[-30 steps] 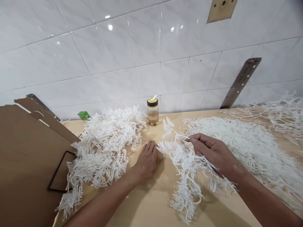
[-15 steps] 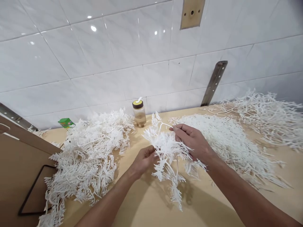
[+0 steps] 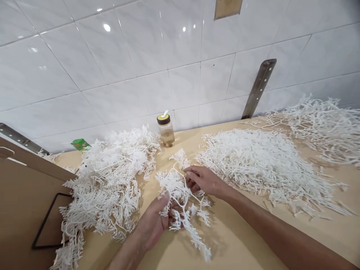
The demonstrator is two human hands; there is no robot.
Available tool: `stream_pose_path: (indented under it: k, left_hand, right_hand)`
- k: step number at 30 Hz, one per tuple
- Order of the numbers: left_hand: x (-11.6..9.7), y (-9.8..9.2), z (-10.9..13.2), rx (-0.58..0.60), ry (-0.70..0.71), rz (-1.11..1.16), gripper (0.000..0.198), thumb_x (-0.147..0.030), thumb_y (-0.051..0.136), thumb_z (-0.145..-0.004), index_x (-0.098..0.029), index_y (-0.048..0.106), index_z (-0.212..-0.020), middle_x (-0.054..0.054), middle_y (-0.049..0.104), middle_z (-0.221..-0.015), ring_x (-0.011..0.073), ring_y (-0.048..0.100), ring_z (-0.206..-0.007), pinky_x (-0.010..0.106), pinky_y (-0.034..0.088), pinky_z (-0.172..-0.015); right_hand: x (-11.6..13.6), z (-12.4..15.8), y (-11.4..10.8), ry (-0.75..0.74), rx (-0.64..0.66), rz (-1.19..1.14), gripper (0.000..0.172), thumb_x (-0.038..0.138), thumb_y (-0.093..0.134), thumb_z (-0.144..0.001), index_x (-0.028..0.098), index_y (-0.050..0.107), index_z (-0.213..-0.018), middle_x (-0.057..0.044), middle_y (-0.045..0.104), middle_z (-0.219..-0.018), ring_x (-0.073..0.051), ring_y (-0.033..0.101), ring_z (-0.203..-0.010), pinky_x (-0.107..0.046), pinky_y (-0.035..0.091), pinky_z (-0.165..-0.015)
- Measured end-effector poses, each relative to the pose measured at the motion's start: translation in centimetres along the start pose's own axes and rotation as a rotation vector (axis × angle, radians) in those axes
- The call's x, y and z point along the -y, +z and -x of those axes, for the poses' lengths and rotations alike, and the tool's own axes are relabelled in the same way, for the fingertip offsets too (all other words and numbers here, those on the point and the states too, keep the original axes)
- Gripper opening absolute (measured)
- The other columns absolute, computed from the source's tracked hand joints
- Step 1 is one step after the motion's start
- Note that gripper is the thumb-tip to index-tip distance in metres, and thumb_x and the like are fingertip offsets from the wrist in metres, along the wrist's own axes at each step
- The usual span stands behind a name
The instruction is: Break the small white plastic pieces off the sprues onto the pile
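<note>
A branched sprig of white plastic foliage [image 3: 182,198] is held just above the table between my two hands. My left hand [image 3: 154,221] is closed on its left side, with the thumb in front and the fingers partly hidden behind the leaves. My right hand [image 3: 204,182] has its fingers curled at the upper stem, thumb and forefinger pinching there. A large heap of similar branched sprigs [image 3: 109,180] lies to the left. To the right spreads a pile of short, loose white pieces [image 3: 253,161].
Bare-looking white stems [image 3: 332,127] lie tangled at the far right. A jar with a dark-rimmed yellow lid [image 3: 166,131] stands by the tiled wall [image 3: 135,93]. A green packet [image 3: 80,144] and a cardboard box [image 3: 25,202] are left. A metal bracket [image 3: 259,90] leans against the wall.
Both hands and the sprig have moved left and lower. My left hand has turned, its thumb now up over the leaves. The view has shifted slightly.
</note>
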State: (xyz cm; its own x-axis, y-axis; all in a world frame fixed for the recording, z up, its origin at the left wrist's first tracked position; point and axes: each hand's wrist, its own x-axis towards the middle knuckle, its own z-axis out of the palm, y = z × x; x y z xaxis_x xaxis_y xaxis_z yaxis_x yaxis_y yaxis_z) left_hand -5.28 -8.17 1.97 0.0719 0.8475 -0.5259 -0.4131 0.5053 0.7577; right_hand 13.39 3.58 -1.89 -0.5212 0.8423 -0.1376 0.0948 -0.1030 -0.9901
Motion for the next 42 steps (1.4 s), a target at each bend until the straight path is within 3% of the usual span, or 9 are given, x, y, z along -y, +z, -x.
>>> stream_pose_path:
  k: [4,11,16,19,22,26,30,36,42]
  left_hand:
    - [-0.9,-0.9,-0.5,-0.164,0.042,-0.468,0.043,-0.046,0.077,-0.073,-0.015,0.064,-0.099,0.006,0.070,-0.080,0.0186,0.064,-0.066,0.025,0.045,-0.054]
    - [-3.6,-3.6,-2.8,-0.540,0.597,-1.361,0.019,-0.035,0.055,-0.087,-0.018,0.061,-0.087,0.004,0.063,-0.070,0.0212,0.058,-0.061,0.033,0.045,-0.058]
    - [-5.2,-2.2,-2.3,-0.703,1.127,-1.487,0.036,-0.012,0.050,-0.085,-0.016,0.059,-0.120,0.019,0.060,-0.124,0.0334,0.057,-0.113,0.050,0.050,-0.089]
    - [-5.4,0.4,-2.4,-0.510,1.275,-1.435,0.035,-0.009,0.046,-0.090,-0.017,0.060,-0.120,0.014,0.064,-0.116,0.0273,0.059,-0.111,0.045,0.050,-0.093]
    - [-5.0,2.7,-4.2,-0.207,1.090,-1.534,0.022,-0.014,0.049,-0.091,-0.019,0.068,-0.101,0.009,0.070,-0.100,0.0232,0.062,-0.097,0.038,0.052,-0.085]
    - [-4.5,3.5,-7.9,-0.089,0.834,-1.798,0.011,-0.016,0.059,-0.084,-0.018,0.067,-0.077,0.009,0.067,-0.078,0.0277,0.059,-0.088,0.038,0.047,-0.075]
    - [-4.4,2.8,-9.5,-0.039,0.895,-1.841,0.018,-0.009,0.056,-0.083,-0.019,0.067,-0.072,0.006,0.066,-0.073,0.0239,0.056,-0.080,0.035,0.044,-0.073]
    - [-3.8,1.2,-9.3,-0.062,1.081,-1.525,0.018,-0.017,0.056,-0.091,-0.021,0.068,-0.103,0.006,0.071,-0.087,0.0215,0.059,-0.086,0.036,0.047,-0.081]
    - [-3.0,0.8,-9.4,-0.004,1.258,-1.238,0.020,-0.018,0.050,-0.095,-0.020,0.067,-0.107,0.007,0.071,-0.091,0.0193,0.059,-0.087,0.033,0.049,-0.080]
  right_hand:
    - [0.0,0.1,0.0,-0.070,-0.002,0.026,0.038,0.032,0.054,-0.091,0.012,0.054,-0.124,-0.006,0.068,-0.080,-0.016,0.066,-0.067,-0.033,0.058,-0.066]
    - [0.2,1.4,-0.5,-0.140,0.000,0.291,0.027,0.031,0.046,-0.095,0.015,0.062,-0.111,-0.006,0.068,-0.086,-0.016,0.068,-0.071,-0.031,0.057,-0.065]
    - [1.3,3.1,0.7,-0.259,0.075,0.527,0.025,0.023,0.046,-0.095,0.020,0.070,-0.101,-0.005,0.071,-0.086,-0.019,0.067,-0.076,-0.033,0.053,-0.071]
    - [1.5,3.7,2.1,-0.339,0.077,0.608,0.028,0.012,0.046,-0.090,0.020,0.072,-0.098,-0.006,0.072,-0.094,-0.019,0.066,-0.082,-0.032,0.050,-0.075]
    - [1.4,4.0,3.0,-0.381,0.125,0.575,0.035,0.003,0.046,-0.082,0.020,0.073,-0.098,-0.006,0.072,-0.097,-0.018,0.066,-0.084,-0.029,0.050,-0.077]
    - [1.2,4.1,2.7,-0.399,0.062,0.525,0.029,0.009,0.046,-0.087,0.019,0.073,-0.088,-0.004,0.071,-0.082,-0.016,0.063,-0.071,-0.027,0.048,-0.067]
    - [0.9,3.4,0.5,-0.326,-0.149,0.468,0.024,0.021,0.047,-0.091,0.019,0.072,-0.090,-0.003,0.070,-0.077,-0.016,0.063,-0.066,-0.028,0.050,-0.061]
    - [-0.4,1.8,-2.6,-0.170,-0.462,0.322,0.025,0.032,0.053,-0.089,0.018,0.064,-0.106,-0.002,0.068,-0.081,-0.012,0.062,-0.051,-0.027,0.054,-0.054]
    - [-0.3,1.7,-2.3,-0.209,-0.395,0.313,0.031,0.033,0.055,-0.088,0.020,0.063,-0.115,-0.004,0.066,-0.092,-0.012,0.063,-0.057,-0.028,0.056,-0.057]
